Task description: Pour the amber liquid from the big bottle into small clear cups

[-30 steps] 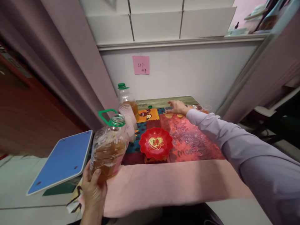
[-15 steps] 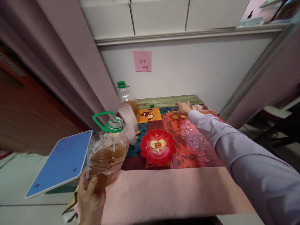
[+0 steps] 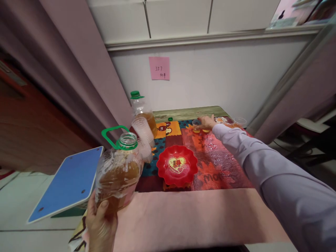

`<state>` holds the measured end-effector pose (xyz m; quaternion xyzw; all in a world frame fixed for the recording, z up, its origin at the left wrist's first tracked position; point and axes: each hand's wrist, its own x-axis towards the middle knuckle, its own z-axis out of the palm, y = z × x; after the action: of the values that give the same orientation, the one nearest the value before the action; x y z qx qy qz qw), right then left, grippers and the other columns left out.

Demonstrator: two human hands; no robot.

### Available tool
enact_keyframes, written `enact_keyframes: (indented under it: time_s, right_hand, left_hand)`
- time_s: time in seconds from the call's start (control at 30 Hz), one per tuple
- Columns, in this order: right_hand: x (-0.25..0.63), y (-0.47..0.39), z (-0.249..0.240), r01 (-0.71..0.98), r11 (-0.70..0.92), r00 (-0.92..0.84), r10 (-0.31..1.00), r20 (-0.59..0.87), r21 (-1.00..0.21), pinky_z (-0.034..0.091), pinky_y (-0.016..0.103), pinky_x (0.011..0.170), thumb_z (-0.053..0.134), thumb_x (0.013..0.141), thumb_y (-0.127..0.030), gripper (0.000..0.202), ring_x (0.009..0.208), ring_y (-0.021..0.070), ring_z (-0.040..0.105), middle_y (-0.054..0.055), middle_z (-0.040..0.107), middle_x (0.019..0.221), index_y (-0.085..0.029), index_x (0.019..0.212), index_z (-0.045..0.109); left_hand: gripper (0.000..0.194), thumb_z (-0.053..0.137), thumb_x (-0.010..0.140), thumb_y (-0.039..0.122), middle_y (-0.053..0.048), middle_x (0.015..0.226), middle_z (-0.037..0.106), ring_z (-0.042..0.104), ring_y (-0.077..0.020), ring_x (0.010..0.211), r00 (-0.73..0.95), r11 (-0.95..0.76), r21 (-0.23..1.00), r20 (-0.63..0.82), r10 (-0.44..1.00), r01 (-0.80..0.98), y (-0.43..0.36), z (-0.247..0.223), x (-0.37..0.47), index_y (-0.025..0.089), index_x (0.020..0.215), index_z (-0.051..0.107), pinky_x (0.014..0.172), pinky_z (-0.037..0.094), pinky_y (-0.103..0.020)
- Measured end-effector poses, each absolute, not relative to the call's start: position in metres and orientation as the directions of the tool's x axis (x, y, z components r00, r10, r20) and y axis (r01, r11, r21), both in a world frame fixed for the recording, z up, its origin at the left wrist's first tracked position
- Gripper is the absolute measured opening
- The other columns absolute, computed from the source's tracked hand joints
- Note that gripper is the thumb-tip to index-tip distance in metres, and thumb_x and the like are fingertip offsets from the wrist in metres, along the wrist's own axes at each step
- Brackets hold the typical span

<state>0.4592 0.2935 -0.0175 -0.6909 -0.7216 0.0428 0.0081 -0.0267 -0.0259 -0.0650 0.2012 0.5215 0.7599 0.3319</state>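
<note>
My left hand (image 3: 103,218) is wrapped around the lower part of a large clear plastic bottle (image 3: 118,178) of brown drink. The bottle stands near upright at the left of the table, uncapped, its green handle (image 3: 111,131) raised at the neck. At the back right, my right hand (image 3: 208,122) is at two small clear plastic cups with yellowish drink, its fingers closed around one of them. The left cup (image 3: 196,125) shows beside the fingertips; the other is partly hidden under the hand. More clear cups (image 3: 239,121) stand behind my right forearm.
A red scalloped bowl (image 3: 177,167) sits mid-table on a patterned cloth (image 3: 217,164) with a wet sheen. Stacked clear cups (image 3: 143,131) lean beside a second, capped bottle (image 3: 148,120). A green cap (image 3: 170,119) lies at the back. Left of the table is a blue board (image 3: 68,183).
My right hand's fingers have lowered and drawn in at the cups, where they were spread before. My left hand and its bottle have barely shifted.
</note>
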Motion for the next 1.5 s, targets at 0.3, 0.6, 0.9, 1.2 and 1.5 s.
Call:
enact_keyframes:
  time_s: [0.3, 0.6, 0.9, 1.2, 1.5]
  right_hand:
    - [0.452, 0.281, -0.018, 0.996, 0.032, -0.032, 0.999, 0.003, -0.081, 0.022, 0.077, 0.123, 0.07, 0.095, -0.054, 0.061, 0.132, 0.0411, 0.067, 0.024, 0.075, 0.138, -0.014, 0.142, 0.067]
    - [0.379, 0.233, 0.035, 0.851, 0.437, -0.293, 0.855, 0.427, -0.29, 0.05, 0.049, 0.112, 0.068, 0.101, -0.046, 0.046, 0.127, 0.0341, 0.069, 0.02, 0.076, 0.135, -0.015, 0.135, 0.073]
    - [0.224, 0.14, 0.065, 0.589, 0.793, -0.766, 0.609, 0.207, -0.155, 0.056, 0.032, 0.09, 0.073, 0.101, -0.031, 0.041, 0.119, 0.027, 0.075, 0.012, 0.073, 0.141, -0.022, 0.141, 0.069]
    - [0.203, 0.143, 0.056, 0.724, 0.689, -0.688, 0.724, 0.041, -0.019, 0.055, 0.032, 0.088, 0.063, 0.106, -0.027, 0.025, 0.117, 0.0315, 0.076, 0.021, 0.077, 0.129, -0.013, 0.122, 0.077]
    - [0.212, 0.149, 0.061, 0.739, 0.673, -0.669, 0.738, 0.083, -0.025, 0.054, 0.033, 0.084, 0.061, 0.105, -0.03, 0.027, 0.114, 0.0322, 0.076, 0.018, 0.078, 0.13, -0.018, 0.124, 0.077]
  left_hand:
    - [0.073, 0.101, 0.05, 0.037, 0.002, 0.118, 0.073, 0.064, -0.0193, 0.101, -0.696, -0.261, 0.926, -0.002, 0.718, -0.272, -0.026, -0.075, -0.031, 0.029, 0.118, 0.076, 0.109, 0.048, -0.038]
    - [0.079, 0.101, 0.054, 0.04, -0.003, 0.123, 0.076, 0.069, -0.0204, 0.104, -0.682, -0.286, 0.909, 0.002, 0.731, -0.304, -0.028, -0.084, -0.029, 0.028, 0.128, 0.076, 0.098, 0.053, -0.033]
    - [0.075, 0.098, 0.063, 0.04, -0.007, 0.133, 0.075, 0.071, -0.0258, 0.117, -0.665, -0.32, 0.896, 0.04, 0.746, -0.306, -0.029, -0.09, -0.026, 0.03, 0.134, 0.074, 0.104, 0.055, -0.038]
    - [0.077, 0.1, 0.061, 0.04, -0.009, 0.132, 0.075, 0.07, -0.0277, 0.122, -0.677, -0.358, 0.88, 0.058, 0.734, -0.312, -0.026, -0.09, -0.021, 0.026, 0.132, 0.074, 0.113, 0.05, -0.044]
    - [0.073, 0.096, 0.069, 0.041, -0.01, 0.137, 0.073, 0.067, -0.0305, 0.13, -0.649, -0.362, 0.887, 0.097, 0.754, -0.287, -0.027, -0.093, -0.023, 0.027, 0.136, 0.071, 0.117, 0.048, -0.047]
